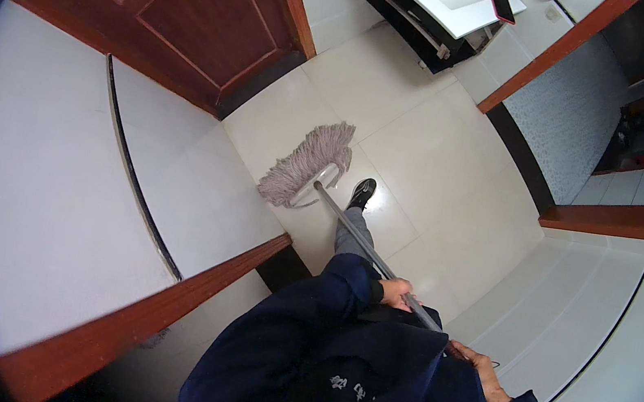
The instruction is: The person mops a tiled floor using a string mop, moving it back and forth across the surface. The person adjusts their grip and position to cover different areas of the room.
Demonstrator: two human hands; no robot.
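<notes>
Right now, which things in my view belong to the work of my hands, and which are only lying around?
With the work:
- mop handle, gripped by the left hand, with the right hand at its upper end
- mop head, on the tiled floor

Only there:
- phone, on the sink
- door, a fixture

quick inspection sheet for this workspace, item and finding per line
surface: pale, glossy tiled floor with visible joints
job's things: mop head with greyish strands lies on the floor; grey mop handle slants back toward the person
clutter: phone on the washbasin's right edge
hands: left hand closed around the handle; right hand grips it near its upper end
cables: nothing clearly seen
surroundings: reddish-brown door ahead to the left; wood-framed doorway to the right
</notes>
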